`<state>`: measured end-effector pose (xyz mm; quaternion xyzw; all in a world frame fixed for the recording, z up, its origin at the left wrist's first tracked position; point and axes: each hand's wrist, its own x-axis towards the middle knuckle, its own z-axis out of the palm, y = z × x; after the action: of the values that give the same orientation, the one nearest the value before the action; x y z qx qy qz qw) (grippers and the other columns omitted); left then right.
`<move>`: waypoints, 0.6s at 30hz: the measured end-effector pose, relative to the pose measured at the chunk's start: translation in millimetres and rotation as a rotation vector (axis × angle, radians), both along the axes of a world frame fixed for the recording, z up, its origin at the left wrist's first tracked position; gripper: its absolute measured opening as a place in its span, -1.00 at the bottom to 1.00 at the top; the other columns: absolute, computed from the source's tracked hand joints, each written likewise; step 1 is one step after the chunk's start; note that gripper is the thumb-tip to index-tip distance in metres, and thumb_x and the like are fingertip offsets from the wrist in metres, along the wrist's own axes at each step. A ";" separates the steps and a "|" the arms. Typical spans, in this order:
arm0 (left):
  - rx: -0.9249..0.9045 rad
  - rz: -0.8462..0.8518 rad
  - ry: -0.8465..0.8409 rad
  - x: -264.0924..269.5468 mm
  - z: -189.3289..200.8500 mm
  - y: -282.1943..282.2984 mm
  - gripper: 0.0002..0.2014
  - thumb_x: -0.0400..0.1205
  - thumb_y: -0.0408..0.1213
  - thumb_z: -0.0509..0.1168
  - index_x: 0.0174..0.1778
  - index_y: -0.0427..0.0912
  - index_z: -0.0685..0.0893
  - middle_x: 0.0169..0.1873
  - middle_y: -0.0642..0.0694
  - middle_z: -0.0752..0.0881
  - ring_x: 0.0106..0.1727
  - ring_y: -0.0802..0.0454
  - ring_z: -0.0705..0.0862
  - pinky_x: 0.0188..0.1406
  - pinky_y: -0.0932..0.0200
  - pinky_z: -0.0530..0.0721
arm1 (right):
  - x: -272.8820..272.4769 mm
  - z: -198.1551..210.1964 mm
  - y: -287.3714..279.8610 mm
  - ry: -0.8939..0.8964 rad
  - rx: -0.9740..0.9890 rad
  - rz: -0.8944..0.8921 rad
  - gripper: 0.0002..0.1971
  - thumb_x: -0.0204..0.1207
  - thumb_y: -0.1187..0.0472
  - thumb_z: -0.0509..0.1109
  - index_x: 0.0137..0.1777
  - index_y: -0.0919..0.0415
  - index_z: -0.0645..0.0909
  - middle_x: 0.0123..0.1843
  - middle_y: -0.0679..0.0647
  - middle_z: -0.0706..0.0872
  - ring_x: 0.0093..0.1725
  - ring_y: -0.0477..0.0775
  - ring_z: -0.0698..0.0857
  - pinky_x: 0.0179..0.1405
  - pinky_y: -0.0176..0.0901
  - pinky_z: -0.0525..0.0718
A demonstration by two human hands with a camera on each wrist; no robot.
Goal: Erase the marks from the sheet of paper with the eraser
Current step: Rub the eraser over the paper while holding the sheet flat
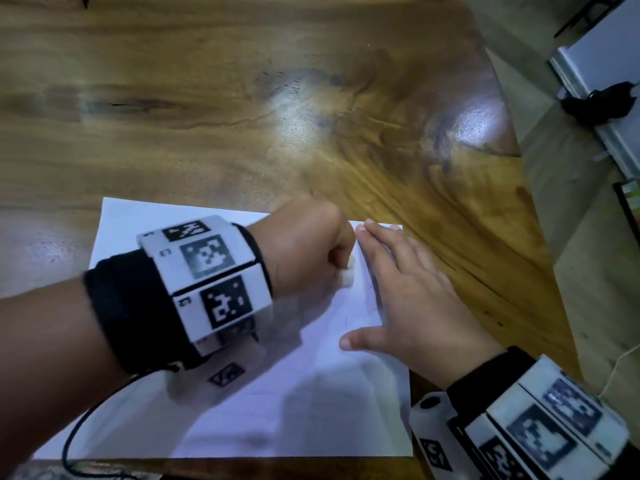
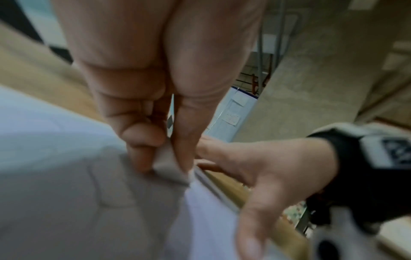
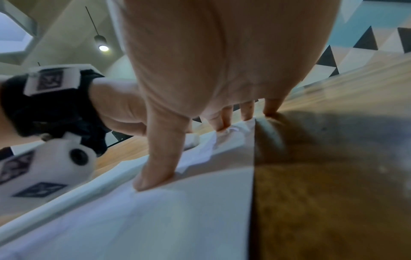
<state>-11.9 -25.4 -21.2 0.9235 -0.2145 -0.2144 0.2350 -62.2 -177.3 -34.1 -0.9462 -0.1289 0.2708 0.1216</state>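
A white sheet of paper (image 1: 311, 403) lies on the wooden table (image 1: 242, 98), near its front edge. My left hand (image 1: 311, 251) is curled round a small white eraser (image 1: 348, 271) whose tip touches the paper near the sheet's far right corner. The left wrist view shows the eraser (image 2: 169, 165) pinched between thumb and fingers, down on the paper (image 2: 55, 158). My right hand (image 1: 408, 292) lies flat with straight, spread fingers on the sheet's right edge, holding it down. Faint pencil marks (image 1: 346, 320) show between the two hands. The paper (image 3: 133, 219) wrinkles under my right thumb (image 3: 155, 172).
The table's right edge (image 1: 519, 188) runs close beside my right hand, with grey floor (image 1: 571, 271) beyond. A white board with a black object (image 1: 602, 98) stands at the far right. A black cable (image 1: 79, 434) hangs from my left wristband across the sheet's front left.
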 end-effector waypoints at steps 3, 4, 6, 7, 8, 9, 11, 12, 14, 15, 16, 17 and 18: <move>-0.001 0.037 0.011 8.4 1.1 -0.6 -0.87 0.40 -0.15 0.44 -0.24 -0.12 0.75 -0.46 0.06 0.58 -0.42 0.14 0.45 -0.45 0.57 0.37 | 0.4 1.4 0.3 -0.007 -0.018 0.003 0.26 0.16 -0.32 0.51 0.61 -0.10 -0.35 0.62 -0.28 -0.32 0.60 -0.14 -0.34 0.60 -0.17 -0.22; -0.020 0.109 -0.025 14.8 1.6 -1.2 -0.87 0.41 -0.17 0.43 -0.24 -0.15 0.75 -0.47 0.06 0.58 -0.44 0.15 0.44 -0.46 0.52 0.38 | 0.0 1.8 0.3 -0.013 -0.031 0.004 0.26 0.15 -0.32 0.51 0.61 -0.11 -0.36 0.62 -0.28 -0.32 0.61 -0.14 -0.34 0.59 -0.16 -0.25; -0.041 0.186 -0.086 21.6 2.0 -3.8 -0.85 0.44 -0.17 0.40 -0.26 -0.19 0.73 -0.41 -0.02 0.66 -0.38 0.09 0.46 -0.45 0.41 0.39 | -0.7 2.2 0.0 -0.022 -0.051 0.003 0.27 0.14 -0.34 0.50 0.60 -0.12 -0.37 0.62 -0.28 -0.33 0.61 -0.14 -0.35 0.56 -0.15 -0.34; -0.038 0.153 -0.082 18.5 1.7 -4.5 -0.87 0.44 -0.19 0.39 -0.27 -0.19 0.73 -0.35 -0.07 0.71 -0.35 0.08 0.46 -0.44 0.46 0.39 | -1.0 2.5 0.3 -0.023 -0.054 0.002 0.27 0.13 -0.34 0.50 0.60 -0.13 -0.38 0.62 -0.29 -0.33 0.61 -0.14 -0.35 0.55 -0.14 -0.38; -0.036 0.084 -0.052 12.0 0.4 -6.2 -0.91 0.44 -0.22 0.38 -0.27 -0.16 0.74 -0.31 -0.09 0.75 -0.35 0.09 0.45 -0.45 0.55 0.37 | -0.5 2.3 0.6 -0.022 -0.055 0.002 0.27 0.13 -0.34 0.50 0.60 -0.14 -0.36 0.62 -0.30 -0.31 0.61 -0.14 -0.34 0.53 -0.13 -0.40; -0.026 0.007 -0.003 2.8 -0.1 -7.6 -0.92 0.43 -0.23 0.39 -0.26 -0.14 0.75 -0.28 -0.07 0.78 -0.35 0.11 0.46 -0.46 0.57 0.35 | -0.7 2.6 0.7 -0.020 -0.054 0.002 0.27 0.12 -0.35 0.51 0.60 -0.14 -0.35 0.62 -0.30 -0.30 0.61 -0.14 -0.33 0.53 -0.12 -0.41; 0.000 -0.059 0.056 -7.1 1.8 -8.9 -0.90 0.43 -0.19 0.40 -0.25 -0.12 0.76 -0.25 -0.05 0.80 -0.34 0.12 0.51 -0.41 0.38 0.37 | 0.0 2.9 0.8 -0.020 -0.046 -0.003 0.26 0.10 -0.35 0.51 0.61 -0.15 -0.32 0.62 -0.31 -0.28 0.61 -0.15 -0.31 0.53 -0.10 -0.43; 0.014 -0.023 0.034 -3.4 1.6 -8.5 -0.90 0.44 -0.19 0.40 -0.24 -0.12 0.75 -0.23 -0.07 0.80 -0.30 0.08 0.55 -0.39 0.30 0.33 | -0.1 3.1 1.0 -0.020 -0.047 -0.005 0.26 0.11 -0.35 0.51 0.61 -0.14 -0.32 0.62 -0.31 -0.28 0.61 -0.16 -0.32 0.52 -0.09 -0.44; -0.003 0.144 -0.054 12.6 2.0 -6.5 -0.93 0.44 -0.24 0.39 -0.27 -0.15 0.73 -0.25 -0.13 0.78 -0.28 0.02 0.55 -0.40 0.27 0.28 | -0.4 4.1 1.4 -0.020 -0.067 -0.002 0.26 0.11 -0.36 0.50 0.61 -0.14 -0.33 0.62 -0.32 -0.29 0.60 -0.17 -0.33 0.52 -0.06 -0.48; -0.018 0.206 -0.089 18.5 3.3 -6.2 -0.95 0.45 -0.28 0.38 -0.29 -0.16 0.72 -0.28 -0.13 0.75 -0.31 0.03 0.51 -0.43 0.27 0.29 | -0.6 4.6 1.3 -0.019 -0.076 -0.002 0.26 0.11 -0.36 0.49 0.61 -0.14 -0.34 0.62 -0.31 -0.29 0.60 -0.17 -0.33 0.52 -0.03 -0.49; -0.012 0.206 -0.102 19.1 4.3 -6.2 -0.95 0.45 -0.30 0.37 -0.31 -0.15 0.71 -0.33 -0.11 0.71 -0.33 0.05 0.48 -0.46 0.26 0.31 | -0.7 5.1 1.3 -0.016 -0.080 -0.001 0.26 0.12 -0.36 0.49 0.61 -0.14 -0.34 0.62 -0.31 -0.29 0.60 -0.16 -0.33 0.51 -0.01 -0.51; 0.011 0.147 -0.084 14.9 5.0 -6.8 -0.94 0.45 -0.30 0.36 -0.34 -0.13 0.70 -0.38 -0.06 0.66 -0.35 0.07 0.45 -0.50 0.29 0.33 | -0.5 5.7 1.5 -0.014 -0.082 0.001 0.26 0.11 -0.37 0.49 0.61 -0.14 -0.33 0.62 -0.31 -0.28 0.60 -0.16 -0.32 0.51 0.02 -0.52; 0.032 0.055 -0.033 8.1 4.1 -8.3 -0.94 0.45 -0.29 0.36 -0.34 -0.10 0.70 -0.41 -0.01 0.61 -0.35 0.09 0.44 -0.49 0.34 0.35 | -0.4 6.0 1.8 -0.013 -0.083 0.001 0.26 0.11 -0.37 0.49 0.61 -0.14 -0.32 0.62 -0.31 -0.27 0.60 -0.15 -0.31 0.50 0.04 -0.52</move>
<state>-3.8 -33.7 -17.1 0.9361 -0.1895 -0.1958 0.2224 -62.5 -175.6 -28.1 -0.9521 -0.1190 0.2697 0.0811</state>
